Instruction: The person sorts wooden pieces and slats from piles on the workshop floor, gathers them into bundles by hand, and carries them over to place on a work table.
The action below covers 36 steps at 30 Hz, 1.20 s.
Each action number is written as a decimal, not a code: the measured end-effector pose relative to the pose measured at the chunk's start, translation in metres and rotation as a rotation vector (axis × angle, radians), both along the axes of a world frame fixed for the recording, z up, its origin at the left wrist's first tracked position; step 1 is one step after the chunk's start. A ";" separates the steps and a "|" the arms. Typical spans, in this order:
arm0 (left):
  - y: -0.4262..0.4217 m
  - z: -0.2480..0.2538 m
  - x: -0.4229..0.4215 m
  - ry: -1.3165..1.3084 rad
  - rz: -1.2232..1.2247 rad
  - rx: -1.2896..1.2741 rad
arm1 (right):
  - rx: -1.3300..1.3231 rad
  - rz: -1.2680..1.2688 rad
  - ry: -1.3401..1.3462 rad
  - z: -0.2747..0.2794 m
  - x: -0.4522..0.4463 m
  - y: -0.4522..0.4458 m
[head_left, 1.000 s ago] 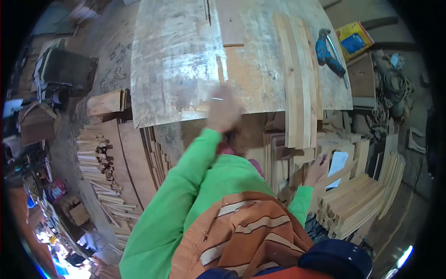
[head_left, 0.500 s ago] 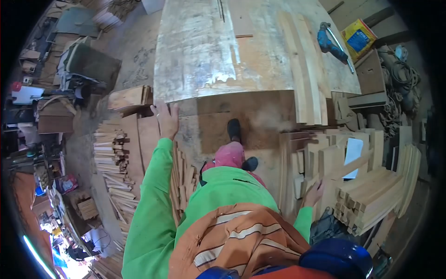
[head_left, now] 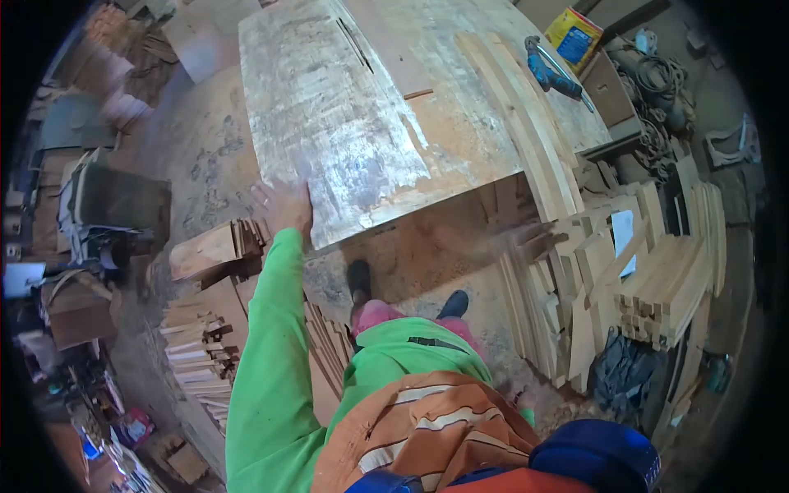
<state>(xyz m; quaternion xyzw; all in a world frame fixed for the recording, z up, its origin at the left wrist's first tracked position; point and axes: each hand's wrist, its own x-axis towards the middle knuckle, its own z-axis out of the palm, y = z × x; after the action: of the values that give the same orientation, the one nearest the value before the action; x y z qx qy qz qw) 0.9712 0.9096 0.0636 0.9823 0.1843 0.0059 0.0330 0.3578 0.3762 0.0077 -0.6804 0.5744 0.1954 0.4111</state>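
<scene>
My left hand (head_left: 285,207) is at the near left corner of a large worn worktable (head_left: 329,156). Its fingers are spread and it holds nothing; whether it touches the table edge I cannot tell. Down beside my right hip, my right hand (head_left: 523,399) is dark and mostly hidden, so its fingers do not show clearly. The nearest things to it are upright wooden boards (head_left: 534,312). On the worktable's right side lie long planks (head_left: 522,123) that overhang the near edge, with a blue power tool (head_left: 552,76) beyond them.
Stacked wood strips (head_left: 201,345) and short boards (head_left: 209,249) lie at my left. To my right are a bundle of square timbers (head_left: 662,287) and a black plastic bag (head_left: 629,366). A yellow bag (head_left: 573,37) and coiled cables (head_left: 657,78) are beyond the table's right side.
My body has stepped forward and the view has turned. The left hand has moved along to the table corner. My right hand has left the boards and dropped back beside my hip.
</scene>
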 end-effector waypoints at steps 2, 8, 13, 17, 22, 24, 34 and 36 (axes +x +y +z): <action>-0.023 -0.007 0.028 -0.172 -0.041 -0.028 | 0.028 -0.015 -0.014 0.006 0.005 0.050; -0.133 0.033 -0.013 -0.111 -0.908 -0.894 | 0.241 0.073 -0.168 0.016 0.083 0.195; -0.036 0.021 0.038 -0.207 -0.700 -0.836 | 0.245 -0.177 -0.364 0.042 0.137 0.237; 0.091 -0.001 0.167 -0.309 -0.314 -0.395 | 0.130 -0.272 -0.358 0.067 0.135 0.240; 0.179 -0.030 0.304 -0.256 -0.572 0.309 | 0.003 -0.259 -0.095 0.106 0.092 0.259; 0.165 -0.027 0.315 -0.198 -0.667 0.241 | -0.020 -0.264 -0.021 0.120 0.076 0.272; -0.017 0.051 0.115 0.238 -1.245 -0.953 | 0.090 0.139 0.070 0.078 0.135 0.282; 0.004 0.063 0.157 0.208 -0.766 -1.159 | 0.042 0.126 -0.020 0.089 0.178 0.280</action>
<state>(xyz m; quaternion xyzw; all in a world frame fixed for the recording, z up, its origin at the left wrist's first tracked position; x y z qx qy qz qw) 1.1279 0.9134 0.1266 0.7978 -0.1991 -0.1991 0.5332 0.5360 0.6562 0.0963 -0.7083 0.5221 0.2261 0.4178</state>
